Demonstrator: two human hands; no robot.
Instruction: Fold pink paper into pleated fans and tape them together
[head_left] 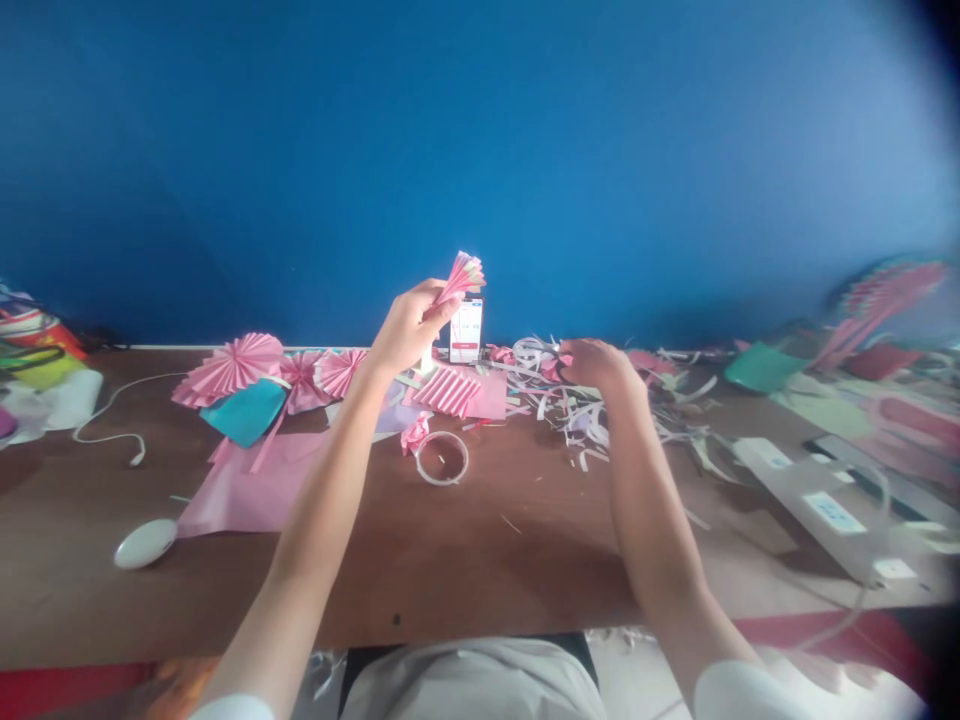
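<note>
My left hand [414, 328] is raised in front of the blue wall, its fingers closed round the lower end of a pink pleated paper fan [463, 272]. The fan's folds spread a little at the top. Over a heap of white paper strips [589, 422], my right hand [592, 362] has its fingers curled down. A small dark edge shows at those fingertips, but what it belongs to is too small to tell. Between the hands lie a pleated pink paper strip [448, 391], a crumpled pink paper piece [415, 432] and a roll of clear tape [442, 459].
A lit phone [466, 332] stands upright by the wall. At left are pink paper rosettes [238, 368], a teal sheet [244, 412], a pink sheet [251, 490] and a white mouse [145, 544]. A power strip [806, 505] and coloured papers lie at right.
</note>
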